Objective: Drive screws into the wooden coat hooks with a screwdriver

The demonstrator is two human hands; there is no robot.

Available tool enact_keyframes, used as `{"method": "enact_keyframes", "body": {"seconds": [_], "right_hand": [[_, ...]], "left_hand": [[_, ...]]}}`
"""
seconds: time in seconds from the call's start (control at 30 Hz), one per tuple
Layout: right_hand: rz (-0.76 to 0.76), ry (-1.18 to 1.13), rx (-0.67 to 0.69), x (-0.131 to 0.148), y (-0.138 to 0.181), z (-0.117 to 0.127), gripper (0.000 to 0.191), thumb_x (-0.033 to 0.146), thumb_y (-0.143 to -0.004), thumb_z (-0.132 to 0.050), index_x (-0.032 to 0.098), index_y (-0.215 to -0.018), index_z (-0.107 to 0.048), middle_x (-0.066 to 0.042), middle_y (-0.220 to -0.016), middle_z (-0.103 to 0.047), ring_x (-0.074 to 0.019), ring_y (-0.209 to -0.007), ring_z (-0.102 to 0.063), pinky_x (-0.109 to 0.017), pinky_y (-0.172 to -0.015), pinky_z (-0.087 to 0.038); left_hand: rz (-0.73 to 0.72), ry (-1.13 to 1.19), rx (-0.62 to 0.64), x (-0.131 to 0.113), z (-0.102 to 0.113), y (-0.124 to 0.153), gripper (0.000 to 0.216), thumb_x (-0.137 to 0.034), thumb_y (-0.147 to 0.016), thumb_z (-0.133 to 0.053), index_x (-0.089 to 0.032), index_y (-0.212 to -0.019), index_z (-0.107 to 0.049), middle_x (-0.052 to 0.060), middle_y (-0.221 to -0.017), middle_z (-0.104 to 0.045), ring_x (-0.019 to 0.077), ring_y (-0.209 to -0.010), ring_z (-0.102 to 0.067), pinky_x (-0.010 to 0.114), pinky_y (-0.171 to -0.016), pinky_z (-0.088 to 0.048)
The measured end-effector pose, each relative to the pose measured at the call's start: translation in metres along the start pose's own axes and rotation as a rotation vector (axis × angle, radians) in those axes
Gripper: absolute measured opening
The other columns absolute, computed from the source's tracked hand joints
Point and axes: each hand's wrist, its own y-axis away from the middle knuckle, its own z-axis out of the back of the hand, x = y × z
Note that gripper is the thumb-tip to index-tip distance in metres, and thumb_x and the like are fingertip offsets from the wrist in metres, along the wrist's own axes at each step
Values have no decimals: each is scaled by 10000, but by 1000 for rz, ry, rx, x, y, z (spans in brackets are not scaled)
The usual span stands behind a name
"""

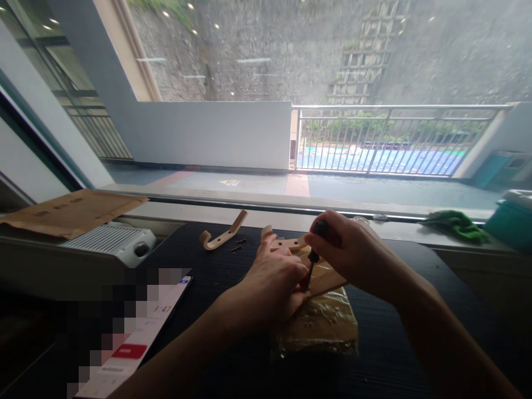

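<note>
**Screwdriver (311,261) upright on a board (329,280), both hands busy**

The screwdriver stands nearly upright, tip down on a pale wooden board that lies on the black table (399,332), just in front of the person. The right hand (353,250) is closed around the dark handle from above, with the shaft coming out below the fist. The exact spot where the tip meets the wood is hidden behind the left hand (271,284).

The left hand lies flat and curled over the near end of the board, pressing it down, with its fingers bent against the wood beside the shaft. A curved wooden hook (286,243) sits on the board just beyond both hands; whether it is fastened cannot be told.

Under the board's near edge lies a clear plastic bag (322,327) with small pale bits inside. A second, loose hook (222,234) lies on the table to the left, well apart from the hands, and two small dark screws (238,245) lie beside it.

Further left, a phone (143,332) with a lit screen rests on the table's near corner. A white ribbed appliance (111,243) sits on the ledge, with brown cardboard (70,211) partly over it. On the window sill to the right lie a green cloth (457,226) and a teal box (510,224). Beyond the glass a metal railing (390,138) edges a terrace.
</note>
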Motion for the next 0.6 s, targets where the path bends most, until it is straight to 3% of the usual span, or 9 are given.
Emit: {"method": "enact_keyframes", "body": {"seconds": [0.33, 0.6], "right_hand": [[117, -81, 91, 8, 10, 8, 100, 313, -843, -541, 235, -871, -596, 35, -633, -572, -106, -562, -463, -240, -504, -287], [5, 3, -1, -3, 2, 2, 251, 437, -854, -513, 222, -731, -556, 48, -537, -510, -98, -494, -401, -243, -461, -263]], "left_hand": [[-17, 4, -15, 2, -3, 1, 119, -201, -780, -575, -196, -675, -629, -8, -738, -630, 223, -973, -561, 588, -1077, -134], [3, 11, 19, 0, 1, 1, 140, -190, -760, -581, -181, -621, -599, -1, -742, -648, 208, -944, -571, 610, -1088, -44]]}}
